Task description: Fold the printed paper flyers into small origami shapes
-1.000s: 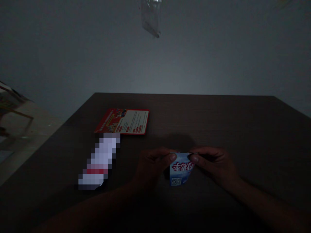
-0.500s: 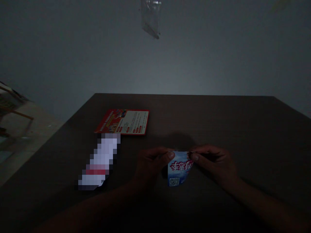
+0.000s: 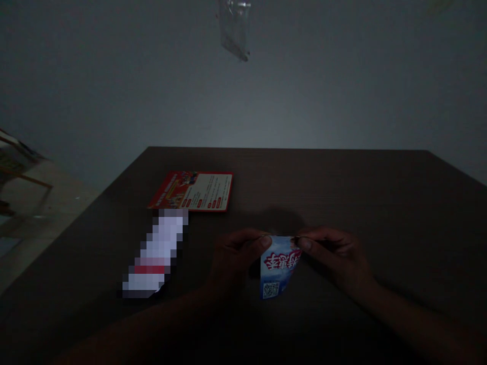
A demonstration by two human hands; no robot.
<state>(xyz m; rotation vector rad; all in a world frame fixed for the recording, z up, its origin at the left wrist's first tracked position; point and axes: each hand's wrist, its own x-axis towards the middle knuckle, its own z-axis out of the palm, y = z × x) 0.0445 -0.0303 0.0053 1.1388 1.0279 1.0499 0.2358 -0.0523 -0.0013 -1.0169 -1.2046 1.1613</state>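
Between my two hands is a blue printed paper leaflet [image 3: 276, 274] with red and white lettering, upside down to me, and a QR code near its lower left corner. My left hand [image 3: 241, 256] pinches its upper left corner between thumb and fingers. At the upper right corner, my right hand [image 3: 335, 253] pinches it the same way. The leaflet hangs down from the fingertips, its right side curving away. Both hands are low over the dark table; whether they touch it I cannot tell.
A red and white printed card [image 3: 209, 192] lies on the dark wooden table [image 3: 323, 187], left of centre. Nearer me is a long pale object [image 3: 160, 253] with a red band, blurred by pixelation. A clear plastic bag [image 3: 235, 30] hangs on the wall behind.
The leaflet's lower edge has swung slightly toward me and to the left, and its right side curves more. Both hands keep their pinch almost in place.
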